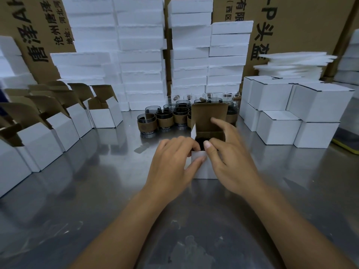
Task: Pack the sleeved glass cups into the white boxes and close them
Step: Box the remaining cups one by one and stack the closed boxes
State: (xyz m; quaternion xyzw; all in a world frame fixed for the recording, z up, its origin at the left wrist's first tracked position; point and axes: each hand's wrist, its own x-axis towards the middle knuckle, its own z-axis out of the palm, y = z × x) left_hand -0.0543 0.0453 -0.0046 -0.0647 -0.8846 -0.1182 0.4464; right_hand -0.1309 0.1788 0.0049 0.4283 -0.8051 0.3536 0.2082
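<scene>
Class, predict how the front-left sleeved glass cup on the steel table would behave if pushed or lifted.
The sleeved glass cup looks squat and wide, so it probably slides rather than tips on the smooth table. Its brown sleeve likely keeps fingers from slipping. Being glass, it is probably rigid and breakable.

The open box is white outside and kraft brown inside. The sleeved glass cups show smoky grey glass above brown bands. Foam blocks are white. The cartons are brown with black characters, and the table is shiny grey.
</scene>
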